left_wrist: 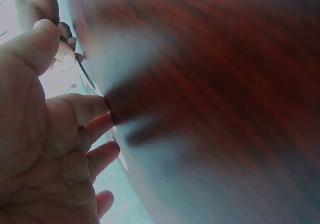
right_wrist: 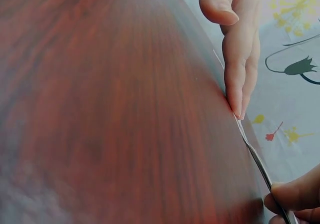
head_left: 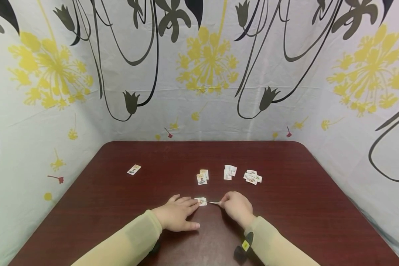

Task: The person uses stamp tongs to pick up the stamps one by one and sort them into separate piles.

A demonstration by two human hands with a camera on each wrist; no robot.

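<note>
My left hand lies palm down with fingers spread, its fingertips at the left edge of a small white card with a printed picture. In the left wrist view the fingertips meet the tabletop. My right hand pinches a slim metal tool between thumb and fingers. The tool points left, its narrow tip at the card's right edge. From the right wrist the tool shows as a long, thin shaft, slightly bent, reaching toward the left fingertips. Its exact kind is not clear.
Beyond the hands lie small overlapping picture cards: a pair, a group and a larger pile at the right. One single card lies far left. The dark red table is bordered by flower-patterned cloth.
</note>
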